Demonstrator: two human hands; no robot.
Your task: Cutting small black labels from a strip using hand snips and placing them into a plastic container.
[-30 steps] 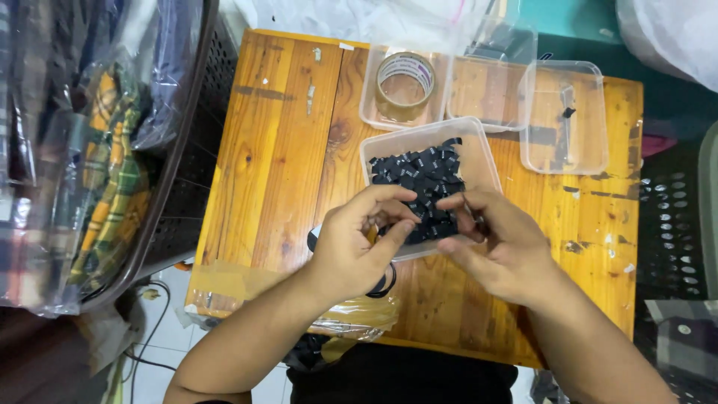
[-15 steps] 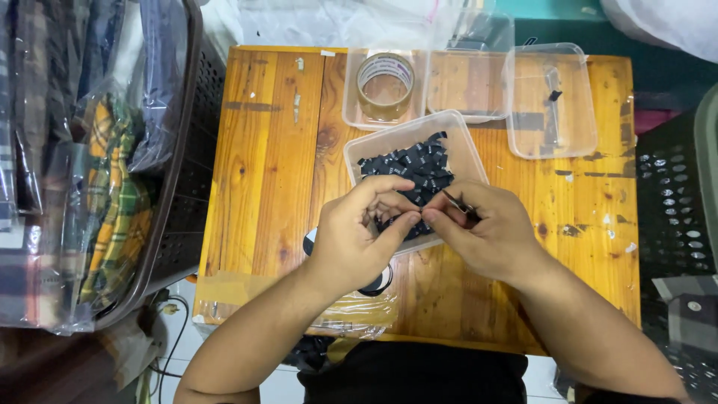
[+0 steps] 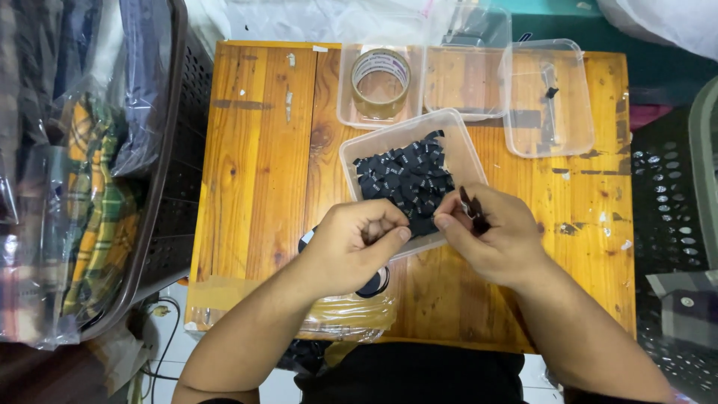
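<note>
Both hands meet over the tub (image 3: 351,161): right hand (image 3: 497,239) pinches black labels (image 3: 471,209); left hand (image 3: 359,243) curled, fingers together.

Single head cam, looking almost straight down at the wooden bench (image 3: 254,150) from above the near edge. It's sitting close: the bench is filling most of the frame, far edge near the top, the person's forearms coming in from the bottom. Left hand (image 3: 351,243) and right hand (image 3: 493,236) are landing about centre. A dark basket (image 3: 176,150) is cropping in left, another at right. No second view, no overlap.
</note>
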